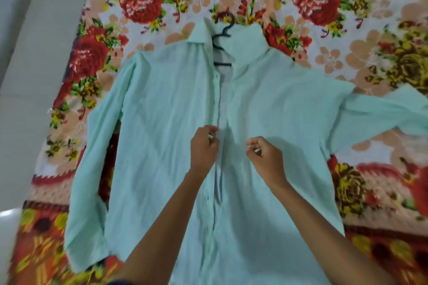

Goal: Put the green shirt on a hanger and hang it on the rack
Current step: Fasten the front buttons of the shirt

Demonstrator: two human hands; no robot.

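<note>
The pale green shirt (166, 109) lies front up on a flowered bedsheet, its sleeves spread to both sides. A black hanger (224, 30) sits inside it, with its hook sticking out past the collar and part of its neck showing in the open front. My left hand (203, 148) hovers over the left edge of the button placket at mid-chest, fingers curled, thumb and fingertips close together. My right hand (266, 157) is beside it over the right front panel, fingers curled too. Whether either hand pinches the cloth is unclear. The rack is out of view.
The flowered bedsheet (301, 7) covers the bed (382, 180) under the shirt. A grey wall (30, 53) runs along the left side. A white rounded object (7, 222) shows at the lower left edge.
</note>
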